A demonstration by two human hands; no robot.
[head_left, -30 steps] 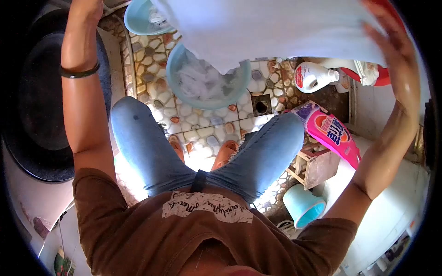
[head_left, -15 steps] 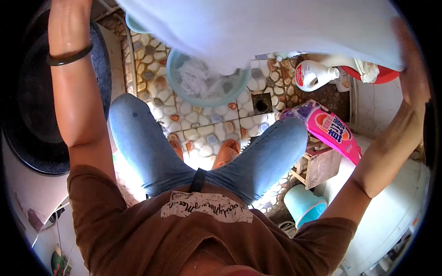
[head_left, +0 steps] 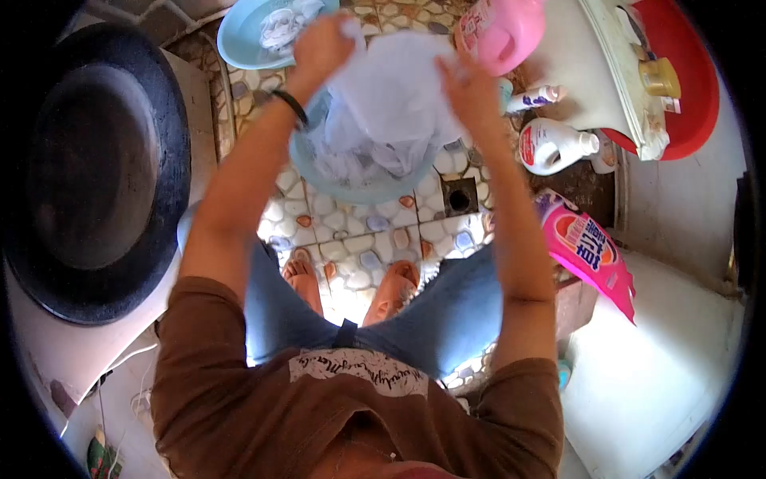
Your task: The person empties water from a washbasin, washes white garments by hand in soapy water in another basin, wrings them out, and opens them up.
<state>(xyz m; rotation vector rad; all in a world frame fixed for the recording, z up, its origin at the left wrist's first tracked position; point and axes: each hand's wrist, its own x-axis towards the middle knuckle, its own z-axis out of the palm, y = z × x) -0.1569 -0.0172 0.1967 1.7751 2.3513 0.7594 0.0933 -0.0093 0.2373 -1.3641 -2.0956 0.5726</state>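
A white cloth [head_left: 395, 88] hangs between my two hands, over a light blue basin [head_left: 355, 191] on the pebble-patterned floor. My left hand [head_left: 323, 49] is closed on the cloth's upper left side, with a dark bracelet on that wrist. On the right side my right hand [head_left: 471, 89], slightly blurred, grips the cloth's edge. The lower part of the cloth reaches into the basin, among wet white fabric [head_left: 343, 164]. Behind it, at the upper left, a second blue basin [head_left: 239, 40] holds more white fabric [head_left: 283, 28].
A large black pan [head_left: 96, 172] stands at the left. On the right are a pink jug [head_left: 511, 36], a white bottle [head_left: 550, 148], a pink detergent bag [head_left: 586, 247], a red basin [head_left: 702, 104] and a floor drain [head_left: 459, 199]. A wooden stool is partly hidden by my right arm.
Both hands have come down and closer together from the wide, raised spread. The cloth is now bunched and lowered over the near basin, uncovering the far basin and pink jug.
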